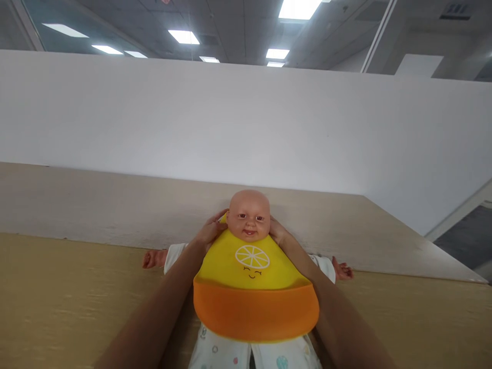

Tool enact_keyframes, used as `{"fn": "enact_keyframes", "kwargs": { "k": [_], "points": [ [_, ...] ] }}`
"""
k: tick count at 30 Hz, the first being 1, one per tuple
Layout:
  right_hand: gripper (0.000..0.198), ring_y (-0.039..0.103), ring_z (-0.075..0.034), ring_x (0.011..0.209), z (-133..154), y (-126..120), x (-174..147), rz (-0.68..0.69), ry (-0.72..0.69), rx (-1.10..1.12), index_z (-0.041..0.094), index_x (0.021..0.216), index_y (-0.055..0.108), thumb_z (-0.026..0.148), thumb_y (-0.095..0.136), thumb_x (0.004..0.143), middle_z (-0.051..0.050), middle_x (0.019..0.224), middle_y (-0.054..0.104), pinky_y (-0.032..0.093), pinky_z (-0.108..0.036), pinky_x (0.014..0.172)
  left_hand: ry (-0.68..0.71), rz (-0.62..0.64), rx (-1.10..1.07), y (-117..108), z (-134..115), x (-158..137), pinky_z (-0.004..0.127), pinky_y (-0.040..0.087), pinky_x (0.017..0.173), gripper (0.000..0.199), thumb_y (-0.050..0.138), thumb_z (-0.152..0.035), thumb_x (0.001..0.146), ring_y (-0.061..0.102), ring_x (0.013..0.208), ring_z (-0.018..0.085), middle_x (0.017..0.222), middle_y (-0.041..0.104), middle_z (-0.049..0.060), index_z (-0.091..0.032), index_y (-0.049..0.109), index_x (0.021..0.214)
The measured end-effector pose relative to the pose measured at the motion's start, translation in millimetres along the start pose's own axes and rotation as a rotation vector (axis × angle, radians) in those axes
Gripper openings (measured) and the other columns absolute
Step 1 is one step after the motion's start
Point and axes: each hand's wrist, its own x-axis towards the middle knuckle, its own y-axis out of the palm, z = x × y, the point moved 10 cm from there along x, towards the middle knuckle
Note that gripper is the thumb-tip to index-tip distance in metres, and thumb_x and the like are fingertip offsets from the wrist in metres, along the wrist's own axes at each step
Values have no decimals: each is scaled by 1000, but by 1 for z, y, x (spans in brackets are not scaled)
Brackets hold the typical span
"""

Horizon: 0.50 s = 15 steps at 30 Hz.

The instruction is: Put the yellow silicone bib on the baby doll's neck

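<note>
a: where is the bib point(253, 282) on the doll point(249, 204)?

b: over the doll's chest, top edge under the chin, its midline running from the doll's neck toward the legs.

a: which hand is nearer the neck?

b: about even. the left hand point(211, 229) is at one side of the doll's neck, thumb and fingers seemingly pinched on a yellow end of the bib. the right hand point(280, 231) is at the other side, fingertips hidden behind the neck, so i can't tell if it grips anything.

a: and the materials?

b: the bib looks like smooth, bendy silicone, flaring down to a curved orange pocket point(255, 313), with a citrus slice printed below the doll's chin. the doll's round head looks like vinyl; its white trousers point(225, 353), patterned, look like soft cloth. the surface point(57, 297) beneath the doll is tan and faintly grained.
</note>
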Motion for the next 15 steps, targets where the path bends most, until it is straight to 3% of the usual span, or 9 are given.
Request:
{"fn": "enact_keyframes", "kwargs": {
  "k": [3, 7, 11, 15],
  "points": [
    [22, 65, -27, 83, -4, 15, 1, 155, 41, 55, 18, 74, 67, 36, 71, 62, -5, 71, 69, 52, -38, 75, 1, -63, 10, -7, -2, -1, 32, 56, 69, 89, 61, 0, 57, 71, 74, 23, 84, 75, 3, -19, 38, 141],
    [25, 65, -26, 84, -12, 14, 6, 180, 78, 79, 17, 76, 67, 37, 72, 60, -5, 74, 70, 52, -37, 75, 17, -102, 33, -15, -5, -1, 30, 55, 72, 93, 66, 0, 58, 71, 73, 21, 81, 74, 1, -18, 33, 143],
    [29, 66, -26, 85, -19, 8, 12, 173, 99, 84, 17, 80, 68, 36, 72, 58, -5, 76, 71, 52, -37, 76, 105, -77, 16, -14, -13, -1, 32, 54, 78, 88, 73, -3, 52, 70, 89, 26, 95, 74, 3, -20, 44, 134],
    [27, 66, -29, 86, -24, 6, 13, 173, 130, 114, 18, 75, 68, 37, 73, 56, -6, 75, 72, 52, -40, 78, 149, -33, -22, -9, -15, -1, 33, 53, 84, 68, 78, -9, 50, 68, 99, 28, 101, 74, 6, -19, 58, 114]
  ]
}}
